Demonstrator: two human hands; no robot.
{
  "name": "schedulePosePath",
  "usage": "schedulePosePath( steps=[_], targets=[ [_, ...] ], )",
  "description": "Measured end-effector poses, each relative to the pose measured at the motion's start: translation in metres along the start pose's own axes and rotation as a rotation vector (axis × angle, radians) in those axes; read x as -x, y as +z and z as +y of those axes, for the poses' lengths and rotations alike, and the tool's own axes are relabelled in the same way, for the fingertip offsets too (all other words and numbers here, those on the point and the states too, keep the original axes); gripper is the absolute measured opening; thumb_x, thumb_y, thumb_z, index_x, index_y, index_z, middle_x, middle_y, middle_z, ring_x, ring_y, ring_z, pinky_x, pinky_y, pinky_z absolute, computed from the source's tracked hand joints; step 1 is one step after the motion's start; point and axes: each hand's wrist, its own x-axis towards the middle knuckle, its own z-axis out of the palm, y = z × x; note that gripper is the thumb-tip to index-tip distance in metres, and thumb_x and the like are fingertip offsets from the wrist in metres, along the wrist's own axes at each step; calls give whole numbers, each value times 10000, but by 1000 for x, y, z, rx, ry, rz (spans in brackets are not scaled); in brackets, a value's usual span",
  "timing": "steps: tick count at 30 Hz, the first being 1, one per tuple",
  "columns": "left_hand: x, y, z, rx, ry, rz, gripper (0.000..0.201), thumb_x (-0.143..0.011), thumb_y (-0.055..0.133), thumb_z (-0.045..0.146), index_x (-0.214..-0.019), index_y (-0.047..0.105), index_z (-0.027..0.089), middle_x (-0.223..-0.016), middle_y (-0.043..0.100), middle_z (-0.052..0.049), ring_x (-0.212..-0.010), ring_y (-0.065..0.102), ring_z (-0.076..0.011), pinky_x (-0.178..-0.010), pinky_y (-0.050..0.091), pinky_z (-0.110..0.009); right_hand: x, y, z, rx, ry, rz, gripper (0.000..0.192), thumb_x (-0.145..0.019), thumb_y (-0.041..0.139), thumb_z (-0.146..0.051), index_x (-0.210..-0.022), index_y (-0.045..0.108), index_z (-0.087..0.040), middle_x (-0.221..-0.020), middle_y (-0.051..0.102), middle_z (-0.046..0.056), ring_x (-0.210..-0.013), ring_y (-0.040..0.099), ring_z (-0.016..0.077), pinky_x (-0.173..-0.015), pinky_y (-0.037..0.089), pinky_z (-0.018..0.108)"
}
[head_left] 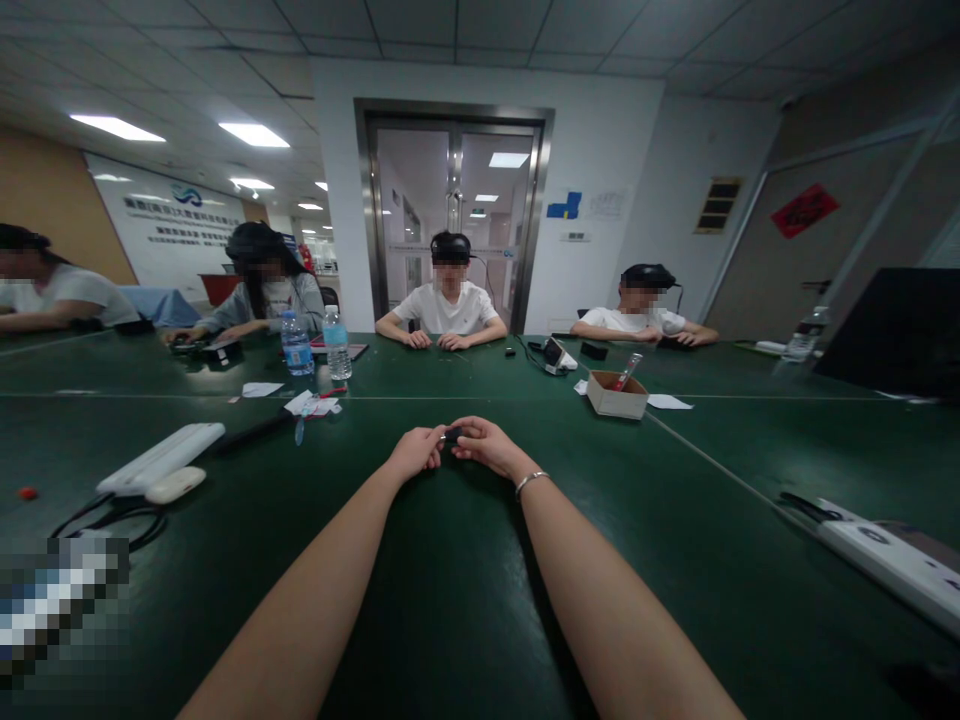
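Observation:
Both my hands meet over the middle of the green table [450, 580], around a small black object [453, 435] with a silvery end on its left side. It looks like a USB stick, but it is too small to be sure. My left hand [417, 452] is closed, its fingertips pinching the silvery end. The black body sits between the thumb and fingers of my right hand [486, 445], which partly hide it. A silver bangle [531, 482] circles my right wrist.
An open box [616, 398] holding a tool stands ahead to the right. Ahead left are two water bottles [298, 345] and paper scraps [311, 404]. Power strips [161, 458] with cables lie on both sides. Several people sit across the table, one person [450, 305] directly opposite.

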Motion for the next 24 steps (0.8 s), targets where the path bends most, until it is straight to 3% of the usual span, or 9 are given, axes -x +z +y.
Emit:
schedulePosePath(
  steps=[12, 20, 24],
  targets=[
    [1, -1, 0, -35, 24, 32, 554, -773, 268, 653, -634, 504, 172, -440, 492, 23, -409, 444, -123, -488, 347, -247, 3, 4, -6, 1, 1, -18, 327, -671, 693, -97, -954, 543, -165, -1054, 592, 51, -665, 648, 110, -612, 548, 224],
    [4, 5, -4, -145, 141, 116, 446, -827, 312, 541, -718, 546, 178, -539, 537, 8, -485, 497, -122, -475, 350, -226, -1, 13, -7, 100, 77, 175, 55, -843, 548, -120, -894, 550, -101, -665, 629, 47, -512, 624, 109, -511, 547, 199],
    [3, 7, -6, -31, 109, 163, 321, -814, 391, 486, -853, 527, 197, -606, 527, 18, -519, 509, -119, -428, 372, -203, -4, 16, -6, 124, 88, 235, 49, -869, 521, -135, -849, 537, -92, -581, 617, 49, -480, 614, 115, -478, 544, 195]
  ],
)
